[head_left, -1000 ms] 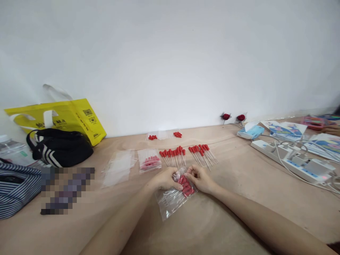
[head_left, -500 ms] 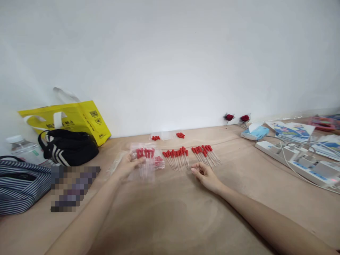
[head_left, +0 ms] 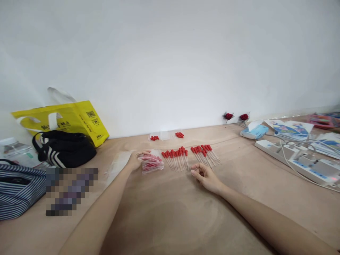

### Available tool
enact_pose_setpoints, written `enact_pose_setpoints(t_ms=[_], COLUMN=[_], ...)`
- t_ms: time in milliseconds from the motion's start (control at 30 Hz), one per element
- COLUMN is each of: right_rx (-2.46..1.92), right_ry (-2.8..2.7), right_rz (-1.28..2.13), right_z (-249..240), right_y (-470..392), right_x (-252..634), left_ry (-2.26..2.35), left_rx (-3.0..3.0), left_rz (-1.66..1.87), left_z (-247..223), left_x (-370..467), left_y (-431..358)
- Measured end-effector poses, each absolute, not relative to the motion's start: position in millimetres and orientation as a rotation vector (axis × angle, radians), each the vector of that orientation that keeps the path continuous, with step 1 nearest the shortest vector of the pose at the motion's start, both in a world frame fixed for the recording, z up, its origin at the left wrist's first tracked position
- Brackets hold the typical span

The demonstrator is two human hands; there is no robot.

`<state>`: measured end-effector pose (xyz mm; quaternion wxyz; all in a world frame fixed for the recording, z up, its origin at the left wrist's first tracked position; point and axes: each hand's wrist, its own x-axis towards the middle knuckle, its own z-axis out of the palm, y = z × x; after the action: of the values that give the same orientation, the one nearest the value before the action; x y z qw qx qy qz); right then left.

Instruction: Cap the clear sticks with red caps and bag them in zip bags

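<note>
My left hand (head_left: 135,160) is closed on the far edge of a clear zip bag (head_left: 152,163) with red-bulbed droppers inside. This bag lies on top of a small stack of similar bags. Just right of the stack is a row of loose droppers (head_left: 175,156) with red bulbs and clear stems, and beyond it a second group of droppers (head_left: 203,151). Below these, my right hand (head_left: 205,177) rests on the table, fingers loosely curled and a gap beside the thumb; nothing shows in it.
Red bulbs (head_left: 180,135) lie on a clear bag (head_left: 166,135) near the wall. Clear plastic bags (head_left: 120,163) lie by my left wrist. A yellow bag (head_left: 79,120), a black pouch (head_left: 73,150) and a striped bag (head_left: 21,191) stand left; a power strip (head_left: 300,164) with cables lies right.
My left hand has brought the bag of droppers down onto the stack, where it now lies flat. My right hand stays in place, and the view has shifted slightly.
</note>
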<state>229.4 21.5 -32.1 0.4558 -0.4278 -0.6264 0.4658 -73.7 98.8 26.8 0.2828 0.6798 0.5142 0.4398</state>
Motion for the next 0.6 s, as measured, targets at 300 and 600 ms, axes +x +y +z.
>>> enact_pose_setpoints(t_ms=[300,600], right_rx=[-1.065,-1.053], right_ry=[-1.587,-1.597], right_rz=[1.151,1.167], right_z=[-36,-37], right_y=[24,23], right_x=[231,232], left_ry=[1.641,2.346], left_rx=[2.33,2.086], left_rz=[0.739,0.422], left_z=[37,5], left_x=[-130,-163], left_y=[83,69])
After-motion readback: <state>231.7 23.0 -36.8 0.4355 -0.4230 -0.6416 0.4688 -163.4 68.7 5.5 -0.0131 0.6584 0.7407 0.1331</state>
